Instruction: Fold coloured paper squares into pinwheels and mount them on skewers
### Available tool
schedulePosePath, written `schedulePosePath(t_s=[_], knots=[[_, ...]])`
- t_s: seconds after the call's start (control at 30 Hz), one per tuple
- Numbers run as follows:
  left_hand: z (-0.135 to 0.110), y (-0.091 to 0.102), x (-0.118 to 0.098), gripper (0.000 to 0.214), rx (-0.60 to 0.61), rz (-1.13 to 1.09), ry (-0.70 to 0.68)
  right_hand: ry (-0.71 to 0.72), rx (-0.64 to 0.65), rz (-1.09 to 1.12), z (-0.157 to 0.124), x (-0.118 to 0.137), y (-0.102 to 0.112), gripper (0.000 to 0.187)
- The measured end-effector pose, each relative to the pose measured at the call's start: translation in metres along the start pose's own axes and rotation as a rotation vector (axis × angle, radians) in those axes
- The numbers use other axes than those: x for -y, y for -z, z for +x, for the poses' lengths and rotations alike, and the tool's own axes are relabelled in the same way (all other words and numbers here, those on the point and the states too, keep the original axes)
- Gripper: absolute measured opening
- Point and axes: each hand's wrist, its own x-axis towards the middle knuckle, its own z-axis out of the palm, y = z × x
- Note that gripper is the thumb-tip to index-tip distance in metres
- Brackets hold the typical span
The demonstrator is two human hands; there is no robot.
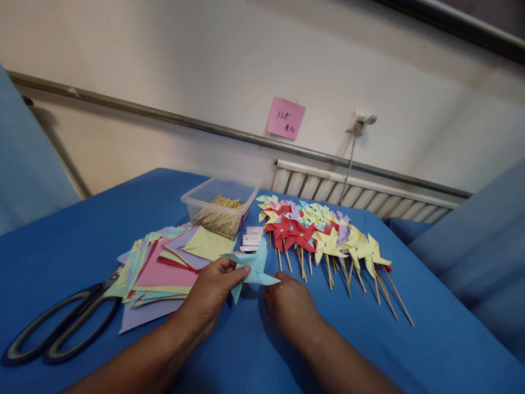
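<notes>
My left hand (213, 287) pinches a light blue paper pinwheel (255, 266) between thumb and fingers, with the thumb lying on its front. The pinwheel has no stick that I can see. My right hand (292, 303) is closed, with curled fingers, just right of the pinwheel; one blade tip reaches its fingers. Whatever the right fingers hold, if anything, is hidden. Behind the pinwheel lies a small white box (252, 238), partly blurred. Left of my left hand spreads a pile of coloured paper squares (164, 271).
A clear plastic tub (192, 205) of thin wooden sticks (223, 210) stands behind the paper. Finished pinwheels (328, 244) on sticks lie heaped at right. Large scissors (77, 317) rest at left on the blue tablecloth (254, 350). A radiator (328, 190) and wall are beyond.
</notes>
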Motion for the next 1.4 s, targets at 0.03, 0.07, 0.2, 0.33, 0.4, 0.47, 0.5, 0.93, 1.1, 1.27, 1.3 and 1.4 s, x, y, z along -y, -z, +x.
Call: schedulePosePath(t_s=[0.03,0.07,0.2,0.33,0.4,0.47,0.5,0.93,1.1,1.27,1.3,1.4], knots=[[0.000,0.000,0.000,0.021,0.000,-0.002,-0.001,-0.008,0.003,0.010,0.000,0.000,-0.001,0.019],[0.000,0.000,-0.001,0.021,0.002,-0.005,-0.002,-0.018,0.007,0.020,0.000,0.000,-0.002,0.019],[0.001,0.000,-0.001,0.022,-0.013,0.003,-0.005,-0.038,0.026,0.046,0.000,0.000,-0.003,0.020],[0.002,0.001,-0.001,0.023,-0.069,0.069,-0.032,-0.097,0.021,0.141,0.000,-0.004,0.005,0.017],[0.003,0.002,-0.003,0.023,-0.118,0.126,-0.053,-0.173,-0.008,0.237,0.001,-0.011,0.008,0.015],[0.002,0.002,-0.005,0.023,-0.151,0.192,-0.072,-0.225,-0.088,0.357,0.003,-0.018,0.011,0.013],[0.001,0.002,-0.005,0.023,-0.157,0.226,-0.084,-0.245,-0.148,0.425,0.004,-0.021,0.012,0.013],[-0.012,-0.014,-0.004,0.014,-0.102,0.393,-0.186,-0.122,-0.428,0.830,-0.007,0.016,0.016,0.010],[-0.011,-0.013,0.000,0.018,-0.052,0.276,-0.085,-0.132,-0.422,0.818,-0.003,0.010,0.009,0.009],[-0.009,-0.012,0.002,0.020,-0.021,0.204,-0.041,-0.157,-0.404,0.817,-0.004,0.011,0.013,0.009],[-0.009,-0.011,0.002,0.021,-0.017,0.206,-0.039,-0.161,-0.403,0.817,-0.004,0.011,0.013,0.009],[-0.008,-0.011,0.003,0.020,-0.022,0.230,-0.057,-0.166,-0.401,0.822,-0.004,0.011,0.013,0.009]])
